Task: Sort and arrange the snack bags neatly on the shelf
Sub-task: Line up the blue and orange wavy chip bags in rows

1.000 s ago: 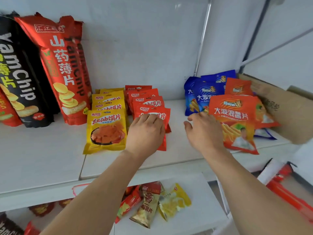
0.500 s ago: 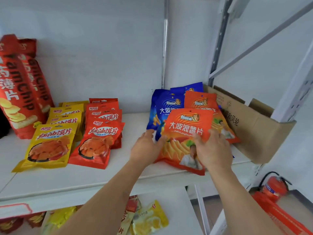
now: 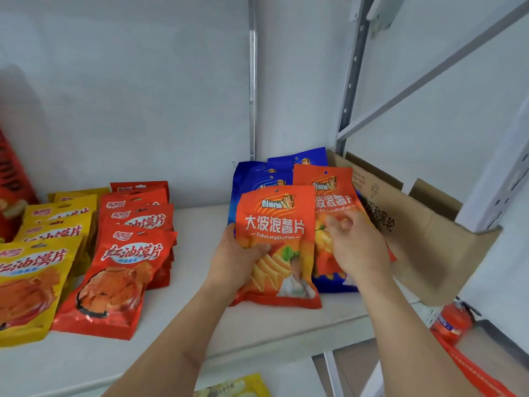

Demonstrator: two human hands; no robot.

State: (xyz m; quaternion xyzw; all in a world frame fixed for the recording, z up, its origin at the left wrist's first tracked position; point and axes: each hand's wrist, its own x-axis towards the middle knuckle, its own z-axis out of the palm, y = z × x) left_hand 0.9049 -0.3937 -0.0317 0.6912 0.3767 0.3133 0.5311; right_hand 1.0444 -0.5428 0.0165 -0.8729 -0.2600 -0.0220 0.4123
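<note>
Since half a second ago, the right hand (image 3: 356, 247) has been lifted off the front orange crinkle-chip bag (image 3: 276, 247) and moved to the second orange bag (image 3: 332, 207) behind it, while the left hand (image 3: 239, 262) has been kept at the front bag's left edge. That front bag is gripped by the left hand, thumb across its face and fingers behind, its bottom edge resting on the white shelf board (image 3: 197, 233). The right hand is blurred; its fingers appear loosely spread over the second bag, and whether anything is pinched cannot be told.

Relative to the front orange bag, the dark blue chip bags (image 3: 254, 179) are stacked behind and to the left, the open brown cardboard box (image 3: 423, 233) lies to the right, and the rows of red foil pouches (image 3: 123, 270) and yellow foil pouches (image 3: 31, 282) lie well to the left.

For the step to be done well, the orange bags should probably be gathered together and squared at their bottom edges, then set in front of the blue ones in one straight row, faces forward. Care should be taken that the blue stack is not toppled and that the box is not nudged.
</note>
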